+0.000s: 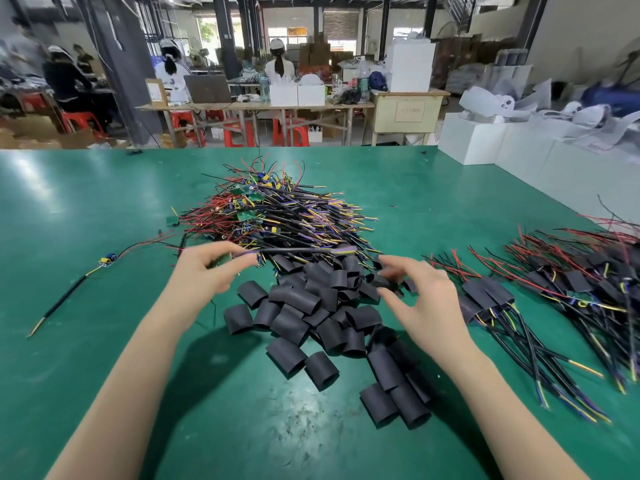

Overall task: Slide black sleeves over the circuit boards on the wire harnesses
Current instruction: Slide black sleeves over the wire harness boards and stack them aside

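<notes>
Threading the harness [294,250], pinched at its board by the left hand [211,268], is best done with the sleeve [384,281] pinched in the right hand [420,296] squeezed open first.

The green table mat [104,209] under both hands looks like smooth rubber or vinyl with a soft sheen, scuffed and dulled in patches below the wrists. The short black tube sleeves [294,299] heaped between and below the fingers are matt, thin and pliable, like shrink tubing. Beyond the fingertips, the tangled pile of red, black, yellow and purple wire harnesses [277,213] shows glossy plastic insulation and small green circuit boards with a lacquered look.
</notes>
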